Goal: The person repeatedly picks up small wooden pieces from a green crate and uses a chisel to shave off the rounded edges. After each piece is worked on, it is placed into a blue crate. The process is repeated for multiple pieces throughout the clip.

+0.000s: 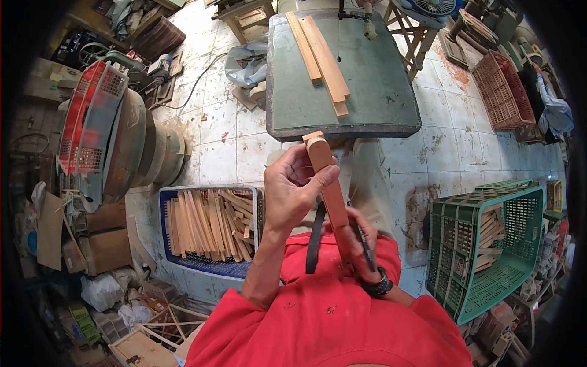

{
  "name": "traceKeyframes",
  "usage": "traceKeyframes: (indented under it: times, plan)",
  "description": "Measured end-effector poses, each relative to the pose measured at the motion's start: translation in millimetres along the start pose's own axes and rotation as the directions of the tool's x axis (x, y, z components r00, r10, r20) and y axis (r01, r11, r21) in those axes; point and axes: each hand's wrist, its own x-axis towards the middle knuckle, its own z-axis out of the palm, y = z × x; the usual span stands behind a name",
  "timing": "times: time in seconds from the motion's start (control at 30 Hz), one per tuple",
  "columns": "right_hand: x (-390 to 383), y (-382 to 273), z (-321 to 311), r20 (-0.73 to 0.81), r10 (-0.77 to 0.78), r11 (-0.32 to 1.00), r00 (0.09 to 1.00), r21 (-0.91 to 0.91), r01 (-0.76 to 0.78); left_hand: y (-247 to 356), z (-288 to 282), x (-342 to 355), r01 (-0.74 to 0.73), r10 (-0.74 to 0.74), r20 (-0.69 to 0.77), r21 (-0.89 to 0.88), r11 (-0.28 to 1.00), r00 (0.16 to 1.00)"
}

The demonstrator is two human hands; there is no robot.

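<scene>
A long wooden strip (334, 200) slants up from my lap toward the table's near edge, its far end rounded. My left hand (301, 186) is closed around its upper part, thumb across the face. A lighter wooden end (312, 135) shows just beyond the strip's tip; I cannot tell whether it is a separate piece. Lower down, my right hand (361, 235) grips the strip's near part, somewhat blurred. A slim dark object (367, 249) lies along that hand, its kind unclear. Two pale wooden strips (304, 48) (324, 64) rest on the green-topped table (379, 98) ahead.
At left stands a blue crate (211, 268) full of wooden strips. A green crate (471, 293) with several wooden pieces lies at right. A round machine with a red guard (85, 128) stands far left. A red-brown basket (501, 92) sits far right.
</scene>
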Motion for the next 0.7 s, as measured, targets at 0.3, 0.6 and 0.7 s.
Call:
traceKeyframes:
  times: [0.3, 0.6, 0.7]
  plan:
    - [77.2, -100.1, -15.8, 0.157, -0.512, 0.799, 0.844, -0.273, 0.536, 6.2, 8.6, -3.9, 0.009, -0.008, 0.097, -0.011, 1.0, 0.995]
    - [104.6, -122.8, 9.7, 0.299, -0.513, 0.767, 0.805, -0.263, 0.586, 10.3, 15.2, -6.6, -0.041, 0.037, 0.092, 0.038, 0.998, 0.995]
    - [106.8, -123.5, 11.0, 0.314, -0.508, 0.748, 0.802, -0.3, 0.592, 11.0, 15.3, -6.6, -0.038, 0.032, 0.094, 0.062, 0.997, 0.995]
